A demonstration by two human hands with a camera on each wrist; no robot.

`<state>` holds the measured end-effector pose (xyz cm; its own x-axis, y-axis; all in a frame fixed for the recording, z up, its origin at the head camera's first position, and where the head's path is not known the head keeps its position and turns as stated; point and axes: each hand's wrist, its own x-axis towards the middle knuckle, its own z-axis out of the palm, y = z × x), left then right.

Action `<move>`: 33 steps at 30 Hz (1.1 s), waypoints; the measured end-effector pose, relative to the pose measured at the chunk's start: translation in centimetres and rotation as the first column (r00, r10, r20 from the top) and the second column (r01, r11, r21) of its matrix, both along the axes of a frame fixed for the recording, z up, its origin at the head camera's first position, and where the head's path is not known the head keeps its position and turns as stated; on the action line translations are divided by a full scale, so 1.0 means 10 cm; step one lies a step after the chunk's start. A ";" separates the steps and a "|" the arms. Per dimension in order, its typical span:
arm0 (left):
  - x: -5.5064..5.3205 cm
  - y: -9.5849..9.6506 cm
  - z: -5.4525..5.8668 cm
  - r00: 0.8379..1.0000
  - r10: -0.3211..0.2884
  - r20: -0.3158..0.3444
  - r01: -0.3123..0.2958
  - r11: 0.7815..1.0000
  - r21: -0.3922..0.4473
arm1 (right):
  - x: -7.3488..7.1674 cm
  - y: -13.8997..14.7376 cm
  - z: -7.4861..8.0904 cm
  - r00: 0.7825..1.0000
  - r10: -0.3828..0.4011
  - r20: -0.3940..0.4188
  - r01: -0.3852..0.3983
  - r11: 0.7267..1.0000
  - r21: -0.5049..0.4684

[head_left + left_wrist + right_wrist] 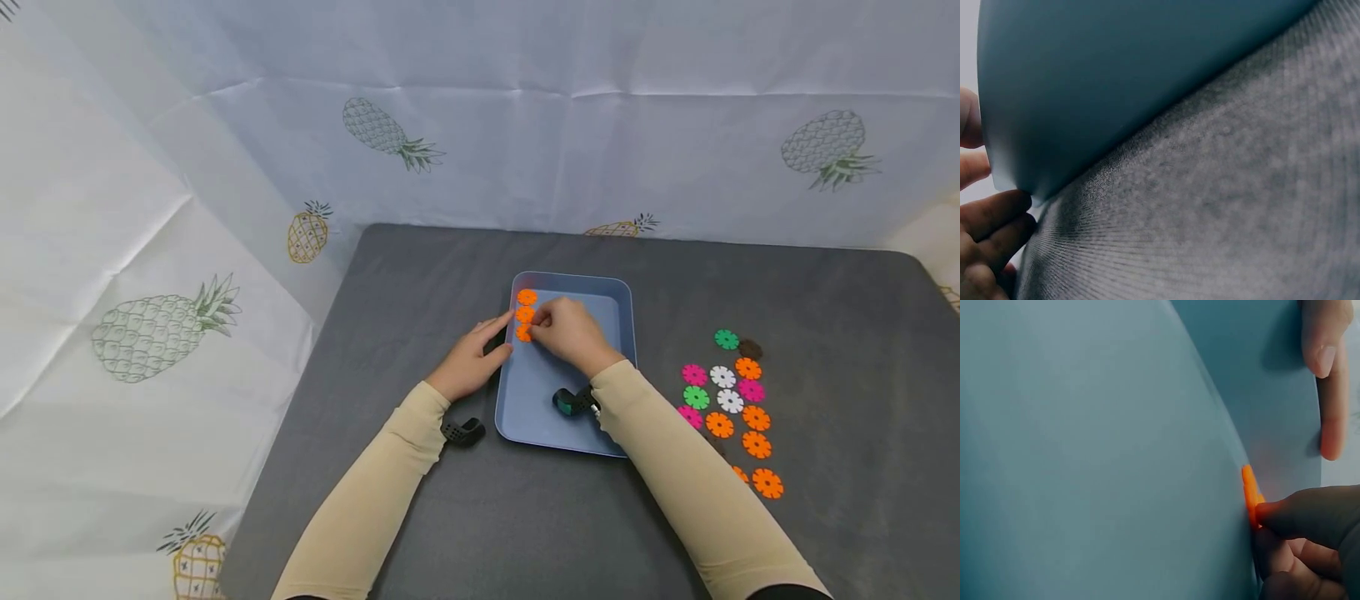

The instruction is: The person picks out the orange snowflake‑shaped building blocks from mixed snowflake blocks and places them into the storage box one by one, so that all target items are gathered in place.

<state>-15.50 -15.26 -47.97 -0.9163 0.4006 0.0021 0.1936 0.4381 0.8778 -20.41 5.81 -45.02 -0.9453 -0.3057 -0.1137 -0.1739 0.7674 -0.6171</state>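
A blue-grey tray (528, 408) lies on the table with three orange notched discs in a column along its left inner edge. The top disc (527, 297) and the middle disc (524, 314) lie flat. My right hand (572, 336) reaches into the tray and pinches the lowest orange disc (1249, 495) between thumb and fingers, close to the tray wall in the right wrist view. At the left rim, my left hand (468, 362) touches the tray with fingers extended. Its fingertips (1019, 200) meet the outer wall in the left wrist view.
Right of the tray, several loose notched discs lie on the dark grey table (847, 400): orange (767, 483), pink (694, 375), white (723, 377), green (726, 339) and brown (750, 349). My right sleeve (690, 467) hides part of this group. A pineapple-print cloth (510, 158) hangs behind.
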 end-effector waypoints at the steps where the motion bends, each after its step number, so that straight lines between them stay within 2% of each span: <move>1: 0.00 0.00 0.00 1.000 0.001 0.001 -0.001 1.000 0.000 | 0.00 0.00 0.00 1.000 -0.002 0.004 0.002 1.000 -0.005; 8: -0.01 0.01 0.03 1.000 -0.006 0.012 0.006 1.000 0.004 | -0.01 0.02 0.00 1.000 -0.014 0.021 0.015 0.999 -0.040; 25: -0.01 0.01 0.04 1.000 -0.002 0.003 0.002 1.000 0.019 | -0.01 0.01 0.01 1.000 0.006 -0.017 -0.006 0.999 -0.047; 33: 0.00 0.00 0.00 1.000 0.001 0.025 -0.001 1.000 0.019 | 0.03 0.03 0.09 0.999 -0.004 0.032 0.006 0.998 -0.061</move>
<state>-15.46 -15.31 -47.95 -0.9164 0.3999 -0.0130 0.1713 0.4215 0.8905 -20.11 6.15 -44.14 -0.9429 -0.3087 -0.1251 -0.1499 0.7286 -0.6683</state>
